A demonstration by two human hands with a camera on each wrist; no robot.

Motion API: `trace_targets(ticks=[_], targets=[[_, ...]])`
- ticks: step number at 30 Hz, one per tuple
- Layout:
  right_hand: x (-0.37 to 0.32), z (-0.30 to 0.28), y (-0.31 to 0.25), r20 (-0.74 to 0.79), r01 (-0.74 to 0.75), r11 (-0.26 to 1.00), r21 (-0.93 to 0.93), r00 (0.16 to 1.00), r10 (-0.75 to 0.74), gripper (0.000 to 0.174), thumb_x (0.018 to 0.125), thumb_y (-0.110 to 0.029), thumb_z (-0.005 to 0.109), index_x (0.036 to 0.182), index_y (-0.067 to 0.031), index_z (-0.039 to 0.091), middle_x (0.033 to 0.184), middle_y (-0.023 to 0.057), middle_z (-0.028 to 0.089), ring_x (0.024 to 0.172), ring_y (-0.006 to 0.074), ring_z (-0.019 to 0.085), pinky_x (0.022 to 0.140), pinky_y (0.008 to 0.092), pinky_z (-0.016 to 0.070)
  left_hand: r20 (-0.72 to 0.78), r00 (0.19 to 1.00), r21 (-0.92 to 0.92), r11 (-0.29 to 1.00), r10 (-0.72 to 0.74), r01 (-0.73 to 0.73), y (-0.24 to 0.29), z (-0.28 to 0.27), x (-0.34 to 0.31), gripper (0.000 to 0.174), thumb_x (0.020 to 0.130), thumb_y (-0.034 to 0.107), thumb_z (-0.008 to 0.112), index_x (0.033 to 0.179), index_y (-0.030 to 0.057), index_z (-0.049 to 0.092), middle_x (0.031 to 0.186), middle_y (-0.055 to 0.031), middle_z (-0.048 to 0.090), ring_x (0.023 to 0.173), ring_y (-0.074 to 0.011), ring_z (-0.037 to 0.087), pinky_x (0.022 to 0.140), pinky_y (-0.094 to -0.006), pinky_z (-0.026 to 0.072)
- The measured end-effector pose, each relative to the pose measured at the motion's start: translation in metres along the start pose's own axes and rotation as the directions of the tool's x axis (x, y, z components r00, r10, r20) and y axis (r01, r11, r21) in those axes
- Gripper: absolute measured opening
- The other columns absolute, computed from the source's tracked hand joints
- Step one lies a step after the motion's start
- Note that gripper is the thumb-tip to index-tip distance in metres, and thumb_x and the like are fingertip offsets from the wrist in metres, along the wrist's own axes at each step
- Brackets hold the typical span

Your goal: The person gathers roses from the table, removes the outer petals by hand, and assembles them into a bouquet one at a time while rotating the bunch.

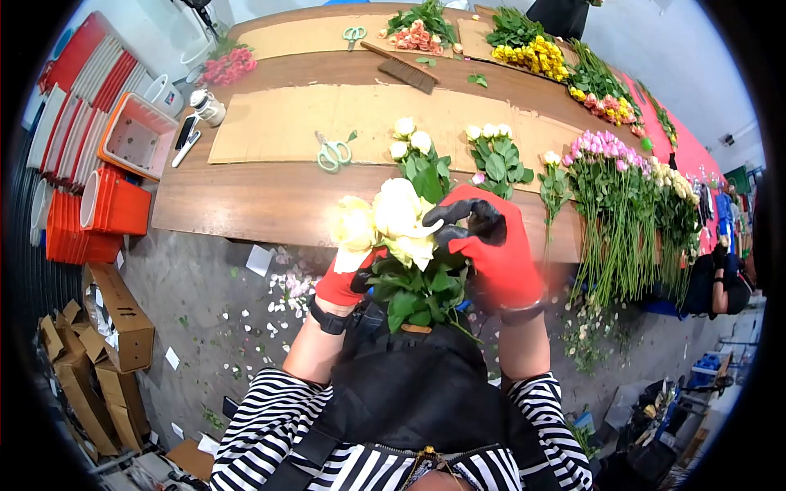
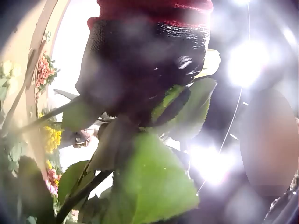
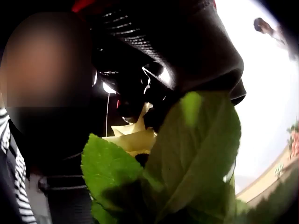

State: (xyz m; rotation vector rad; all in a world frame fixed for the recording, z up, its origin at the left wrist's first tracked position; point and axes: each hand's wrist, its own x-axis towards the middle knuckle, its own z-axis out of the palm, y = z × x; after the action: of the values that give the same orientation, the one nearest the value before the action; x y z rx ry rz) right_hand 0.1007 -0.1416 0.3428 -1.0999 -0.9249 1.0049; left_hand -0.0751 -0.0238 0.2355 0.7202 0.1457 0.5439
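In the head view, several cream roses point(image 1: 399, 214) stand in a bunch in front of the black apron. The left hand point(image 1: 348, 278), in a red and black glove, grips their stems just under the blooms. On the right side of the blooms, the right hand point(image 1: 491, 237) pinches a pale petal point(image 1: 426, 228) between thumb and finger. Green leaves point(image 1: 422, 296) hang below the flowers. The left wrist view shows the gloved left hand point(image 2: 140, 60) around stems among leaves. In the right wrist view the right hand point(image 3: 173, 51) is over a cream bloom point(image 3: 135, 139), partly hidden by leaves.
On the table point(image 1: 196, 200) lie cream roses point(image 1: 411, 139), scissors point(image 1: 334, 154), a brush point(image 1: 405, 69), a pink rose bunch point(image 1: 610, 151) and yellow roses point(image 1: 532, 59). Orange crates point(image 1: 123, 204) and cardboard boxes point(image 1: 127, 323) stand at left. Petals point(image 1: 291, 288) litter the floor.
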Motion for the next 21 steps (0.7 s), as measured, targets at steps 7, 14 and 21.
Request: trace_targets(ticks=[7,14,21], targets=[[-0.001,-0.026,0.039,-0.092,0.053,0.926,0.373,0.996,-0.020,0.029,0.077,-0.006,0.062,0.104,0.0037,0.061,0.101,0.0130,0.067,0.094,0.0198,0.062,0.086,0.0296,0.0475,0.050,0.987,-0.435,0.886,-0.153,0.160,-0.003,-0.013,0.001,0.049,0.102,0.031,0.045,0.140,0.0009,0.039,0.135,-0.0128,0.051,0.121,-0.0230,0.052,0.103,-0.0368,0.0449],[-0.031,-0.070,0.076,-0.042,0.012,0.977,0.214,0.999,-0.003,0.029,0.069,-0.011,0.069,0.093,0.0023,0.062,0.091,0.0133,0.064,0.089,0.0271,0.061,0.084,0.0399,0.0489,-0.105,0.970,0.460,0.875,0.219,-0.148,0.032,-0.042,-0.011,0.040,0.102,0.024,0.042,0.134,-0.0008,0.045,0.128,-0.0127,0.057,0.115,-0.0219,0.056,0.100,-0.0354,0.0461],[-0.064,-0.049,0.137,0.019,-0.053,0.340,-0.939,0.978,0.207,0.094,0.065,-0.051,0.080,0.142,-0.0155,0.042,0.146,0.0200,0.035,0.132,0.0406,0.035,0.107,0.0486,0.0287,-0.335,0.856,0.354,0.894,0.395,-0.274,0.100,-0.016,0.000,0.031,0.101,0.018,0.047,0.127,0.0021,0.052,0.110,-0.0068,0.063,0.095,-0.0157,0.063,0.083,-0.0284,0.0524]])
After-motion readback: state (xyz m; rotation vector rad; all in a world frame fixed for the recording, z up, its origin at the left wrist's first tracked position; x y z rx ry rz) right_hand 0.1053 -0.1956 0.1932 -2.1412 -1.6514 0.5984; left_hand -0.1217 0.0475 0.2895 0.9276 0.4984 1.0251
